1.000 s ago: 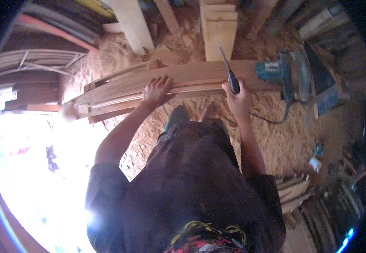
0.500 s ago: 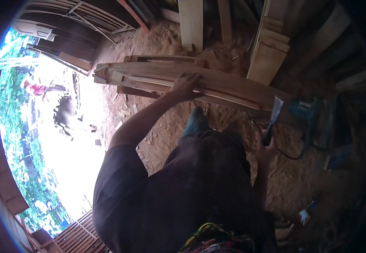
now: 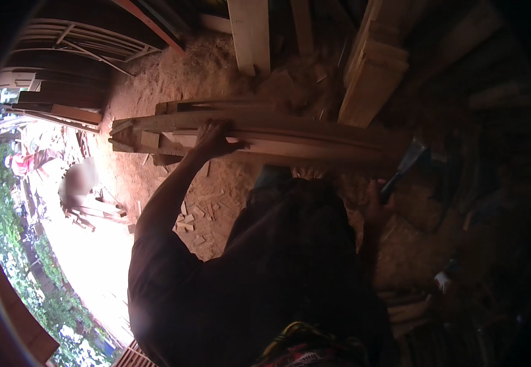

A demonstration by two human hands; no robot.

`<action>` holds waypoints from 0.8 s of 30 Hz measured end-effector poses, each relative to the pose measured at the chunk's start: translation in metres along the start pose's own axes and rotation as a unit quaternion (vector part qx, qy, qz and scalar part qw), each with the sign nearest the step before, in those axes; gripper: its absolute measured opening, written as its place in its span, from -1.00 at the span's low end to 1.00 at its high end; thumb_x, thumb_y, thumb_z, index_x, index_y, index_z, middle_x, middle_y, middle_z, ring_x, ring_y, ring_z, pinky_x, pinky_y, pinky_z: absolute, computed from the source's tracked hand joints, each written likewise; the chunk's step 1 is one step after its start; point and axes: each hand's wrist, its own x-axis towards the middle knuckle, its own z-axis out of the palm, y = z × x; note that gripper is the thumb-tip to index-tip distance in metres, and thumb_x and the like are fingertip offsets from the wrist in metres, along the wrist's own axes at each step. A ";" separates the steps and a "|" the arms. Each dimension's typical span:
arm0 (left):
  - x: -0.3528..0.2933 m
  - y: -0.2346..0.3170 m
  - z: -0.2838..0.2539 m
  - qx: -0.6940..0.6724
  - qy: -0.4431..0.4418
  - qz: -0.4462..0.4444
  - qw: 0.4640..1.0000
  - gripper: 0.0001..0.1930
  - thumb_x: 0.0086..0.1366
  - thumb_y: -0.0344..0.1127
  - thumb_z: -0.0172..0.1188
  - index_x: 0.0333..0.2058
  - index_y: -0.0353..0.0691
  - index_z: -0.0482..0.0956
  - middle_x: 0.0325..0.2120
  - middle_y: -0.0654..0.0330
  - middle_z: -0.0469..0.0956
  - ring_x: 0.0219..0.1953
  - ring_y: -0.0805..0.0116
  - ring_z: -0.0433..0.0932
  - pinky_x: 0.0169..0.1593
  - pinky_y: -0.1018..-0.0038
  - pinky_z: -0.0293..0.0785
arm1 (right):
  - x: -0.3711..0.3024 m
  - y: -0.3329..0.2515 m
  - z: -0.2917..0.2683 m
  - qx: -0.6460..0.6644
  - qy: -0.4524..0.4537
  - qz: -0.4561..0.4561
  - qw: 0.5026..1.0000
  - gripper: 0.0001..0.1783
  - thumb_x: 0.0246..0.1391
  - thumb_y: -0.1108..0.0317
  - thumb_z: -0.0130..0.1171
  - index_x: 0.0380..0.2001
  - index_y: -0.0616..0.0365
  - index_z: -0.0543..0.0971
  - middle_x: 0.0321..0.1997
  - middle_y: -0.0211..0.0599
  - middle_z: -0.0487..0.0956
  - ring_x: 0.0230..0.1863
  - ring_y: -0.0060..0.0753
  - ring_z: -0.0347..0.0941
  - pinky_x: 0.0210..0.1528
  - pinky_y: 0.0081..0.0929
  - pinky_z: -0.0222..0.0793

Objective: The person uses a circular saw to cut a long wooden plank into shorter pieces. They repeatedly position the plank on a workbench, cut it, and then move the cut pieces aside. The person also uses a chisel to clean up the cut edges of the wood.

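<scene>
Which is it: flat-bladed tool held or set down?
Held: right hand grips the flat-bladed tool by its handle, blade sticking out. Cannot tell if it touches the plank.

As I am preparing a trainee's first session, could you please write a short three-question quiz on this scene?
1. Which hand holds the bladed tool?
2. True or false: the left hand rests on the long boards.
3. What lies scattered on the ground near the left forearm: A) coiled rope, B) wood scraps, or C) glass bottles?

Key: 1. The right hand. 2. True. 3. B.
</scene>
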 end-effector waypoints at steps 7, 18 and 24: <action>0.047 -0.006 -0.037 -0.045 -0.199 -0.006 0.979 -0.29 0.09 0.26 0.47 -0.08 -0.32 0.67 -0.19 -0.08 0.69 -0.02 0.01 0.66 0.04 0.16 0.52 | -0.004 0.016 0.053 -0.118 0.005 -0.172 0.978 -0.75 0.21 0.33 0.37 -0.15 0.21 0.56 -0.33 -0.45 0.55 -0.35 -0.62 0.47 -0.34 -0.50 0.43; 0.116 -0.124 0.025 0.184 -0.127 0.313 0.923 -0.59 0.54 -0.09 0.05 0.18 -0.23 0.55 0.05 -0.10 0.60 0.02 0.03 0.62 0.04 0.16 0.53 | -0.031 -0.022 0.132 -0.033 0.035 0.064 0.997 -0.73 0.22 0.28 0.35 -0.12 0.21 0.59 -0.42 -0.52 0.50 -0.44 -0.68 0.39 -0.41 -0.57 0.30; 0.193 -0.179 0.082 -0.245 -0.198 0.115 0.942 -0.54 0.61 -0.11 -0.10 0.27 -0.25 0.50 0.20 0.00 0.55 0.21 0.18 0.51 0.31 0.21 0.36 | -0.011 0.008 0.125 -0.121 -0.010 -0.002 0.993 -0.67 0.20 0.25 0.40 -0.10 0.23 0.59 -0.41 -0.48 0.53 -0.43 -0.67 0.41 -0.40 -0.54 0.33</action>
